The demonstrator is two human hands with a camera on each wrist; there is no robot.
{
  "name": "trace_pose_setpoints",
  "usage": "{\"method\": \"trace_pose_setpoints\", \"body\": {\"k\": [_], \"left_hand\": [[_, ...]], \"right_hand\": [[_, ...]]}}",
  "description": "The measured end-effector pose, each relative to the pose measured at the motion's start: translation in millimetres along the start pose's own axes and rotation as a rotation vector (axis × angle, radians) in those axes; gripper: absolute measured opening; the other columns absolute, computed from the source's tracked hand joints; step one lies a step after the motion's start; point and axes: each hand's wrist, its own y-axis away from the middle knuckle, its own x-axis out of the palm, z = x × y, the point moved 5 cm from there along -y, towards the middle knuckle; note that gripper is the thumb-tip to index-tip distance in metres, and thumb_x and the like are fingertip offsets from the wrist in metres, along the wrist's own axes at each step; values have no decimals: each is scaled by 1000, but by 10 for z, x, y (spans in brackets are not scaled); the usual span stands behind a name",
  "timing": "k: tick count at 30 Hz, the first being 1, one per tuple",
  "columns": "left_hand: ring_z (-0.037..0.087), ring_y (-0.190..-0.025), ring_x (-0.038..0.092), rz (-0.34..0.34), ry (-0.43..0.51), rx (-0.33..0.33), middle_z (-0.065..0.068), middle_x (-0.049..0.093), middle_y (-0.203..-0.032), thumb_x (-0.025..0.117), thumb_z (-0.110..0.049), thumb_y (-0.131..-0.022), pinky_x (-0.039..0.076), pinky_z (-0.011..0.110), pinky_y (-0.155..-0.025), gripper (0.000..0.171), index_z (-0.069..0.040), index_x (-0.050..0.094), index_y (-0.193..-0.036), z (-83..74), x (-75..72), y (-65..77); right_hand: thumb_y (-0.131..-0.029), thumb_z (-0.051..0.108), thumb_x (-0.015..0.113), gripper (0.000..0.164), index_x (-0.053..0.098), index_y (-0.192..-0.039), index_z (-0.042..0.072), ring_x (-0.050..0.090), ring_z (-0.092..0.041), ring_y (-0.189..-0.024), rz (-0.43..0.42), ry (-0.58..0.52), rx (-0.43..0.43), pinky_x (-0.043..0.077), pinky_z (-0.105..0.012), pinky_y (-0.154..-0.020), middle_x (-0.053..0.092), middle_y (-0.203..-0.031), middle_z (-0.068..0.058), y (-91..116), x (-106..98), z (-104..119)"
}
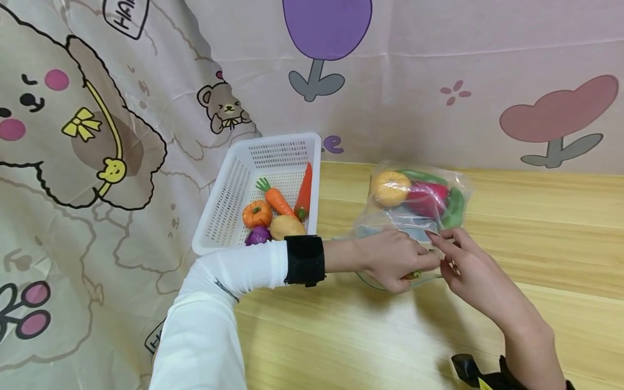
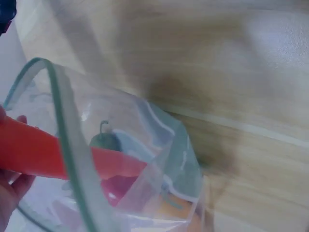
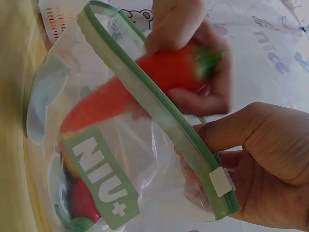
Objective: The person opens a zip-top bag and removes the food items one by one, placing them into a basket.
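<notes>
Red pepper (image 3: 169,72): its tapered tip is through the bag's mouth and inside the film; the stem end is outside. A steady push along its length would probably suit it best.
Left hand (image 1: 392,260): your fingers are closed round the thick stem end. Loosen them only once the body has passed the strip.
Right hand (image 1: 470,268): your fingers pinch the bag's edge beside the white slider (image 3: 221,181). Hold that edge up and outward so that the mouth does not fold onto the pepper.
Green zip strip (image 3: 166,105): it crosses the pepper's body, so watch for the stem snagging there.
Clear bag (image 3: 152,159): it is on the counter (image 1: 302,336), with its mouth toward you. Thin film likely gives easily, so avoid driving the tip into the wall.
Bag contents: a yellow pumpkin (image 1: 390,188) and a crimson vegetable (image 1: 428,199) lie deeper in. The left wrist view is hazy, so whether the tip touches them is hard to say.
Pepper's look: smooth, evenly red, long and tapering, with a short green stem.
</notes>
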Motion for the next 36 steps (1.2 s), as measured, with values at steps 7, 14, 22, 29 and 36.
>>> {"method": "trace_pose_setpoints", "body": {"k": [7,14,22,29,36], "left_hand": [[4,-73,54,-94,-94,165,-8,58,-84,48,-32,-83,40,20,-59,38,-15,54,-116,-213,-183,138],[8,-67,58,-224,-200,296,-7,58,-80,41,-31,-81,44,22,-59,35,-13,57,-106,-477,-348,268],[5,-55,48,-302,-313,355,-11,51,-72,41,-33,-79,40,21,-54,29,-19,56,-99,-678,-493,428],[4,-49,37,-358,-391,328,-13,50,-68,41,-33,-76,36,20,-50,24,-22,53,-94,-709,-583,585],[4,-47,47,-404,-414,269,-12,47,-64,45,-33,-74,34,21,-48,19,-21,50,-87,-634,-662,737]], "right_hand": [[-67,-16,67,54,57,-120,-9,49,-7,-68,7,-3,10,40,-19,-53,52,-105,-9,2,-1,-10],[-68,-15,68,52,58,-119,-8,50,-7,-67,-16,-11,0,39,-18,-52,52,-103,-8,5,-6,-7],[-67,-15,69,52,60,-117,-7,52,-9,-67,-41,1,-19,41,-19,-53,52,-101,-6,8,-12,1],[-66,-14,69,52,60,-117,-7,53,-12,-68,-51,10,-25,41,-20,-53,52,-102,-6,13,-19,0],[-67,-14,69,52,59,-118,-7,52,-10,-67,-48,10,-20,39,-18,-52,51,-104,-6,18,-23,5]]}}
